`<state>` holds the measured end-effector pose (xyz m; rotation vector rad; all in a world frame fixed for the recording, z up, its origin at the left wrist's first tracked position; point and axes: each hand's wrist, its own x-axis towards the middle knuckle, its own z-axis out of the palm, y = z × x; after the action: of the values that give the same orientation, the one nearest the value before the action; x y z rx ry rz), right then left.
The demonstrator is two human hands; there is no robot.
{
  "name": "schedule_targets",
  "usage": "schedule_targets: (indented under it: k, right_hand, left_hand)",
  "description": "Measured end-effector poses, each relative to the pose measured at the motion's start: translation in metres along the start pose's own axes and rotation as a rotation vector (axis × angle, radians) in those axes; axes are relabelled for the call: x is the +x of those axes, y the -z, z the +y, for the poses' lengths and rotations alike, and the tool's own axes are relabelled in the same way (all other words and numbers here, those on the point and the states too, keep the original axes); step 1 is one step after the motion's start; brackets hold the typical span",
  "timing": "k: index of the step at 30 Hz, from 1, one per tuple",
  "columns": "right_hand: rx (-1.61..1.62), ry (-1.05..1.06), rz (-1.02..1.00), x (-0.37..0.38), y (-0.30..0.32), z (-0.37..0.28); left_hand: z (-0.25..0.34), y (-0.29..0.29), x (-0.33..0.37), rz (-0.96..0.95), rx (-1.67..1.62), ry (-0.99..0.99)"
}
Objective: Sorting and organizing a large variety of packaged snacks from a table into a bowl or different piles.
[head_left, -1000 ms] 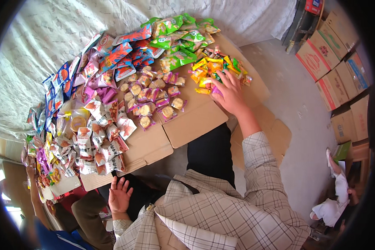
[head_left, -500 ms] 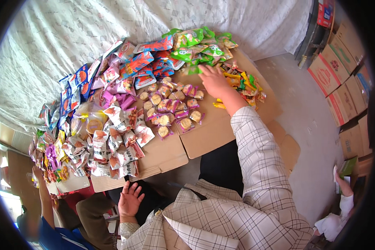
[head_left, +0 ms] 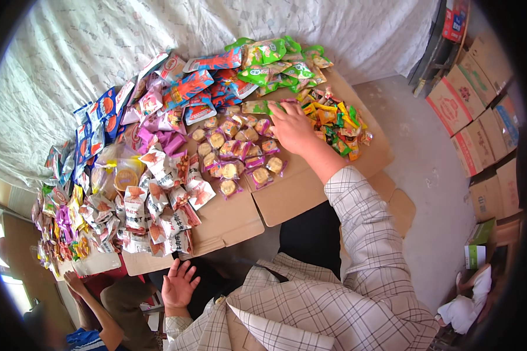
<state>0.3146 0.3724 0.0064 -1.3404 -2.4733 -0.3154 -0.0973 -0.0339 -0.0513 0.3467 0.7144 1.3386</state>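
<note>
Head view: green snack packet lies flat on the cardboard, between the green packet pile and the wrapped round biscuits. Right hand is palm-down over its right end, fingers slightly bent; can't tell if they grip it or just rest on it. Left hand is palm-up with fingers spread, nothing in it, just off the near cardboard edge. Small yellow, orange and green sweets sit right of the right hand. Red-and-blue packets are heaped left of the green pile, white-and-brown pouches nearer the person, left of the biscuits. Farther out: co-worker's hand at lower left, white printed sheet behind the heaps, stacked cartons on the right
</note>
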Motion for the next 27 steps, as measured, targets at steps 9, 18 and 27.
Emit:
schedule_targets:
  k: [9,18,27]
  right_hand:
    - [0.103,-0.123,-0.075,0.015,-0.012,0.019]
    - [0.108,0.008,-0.022,-0.003,0.008,-0.001]
    - [0.755,0.313,0.018,-0.050,0.090,-0.112]
  left_hand:
    - [-0.003,0.002,-0.001,-0.002,-0.023,0.000]
    - [-0.001,0.000,0.001,-0.005,-0.014,0.011]
    - [0.002,-0.007,-0.008,-0.024,-0.043,-0.019]
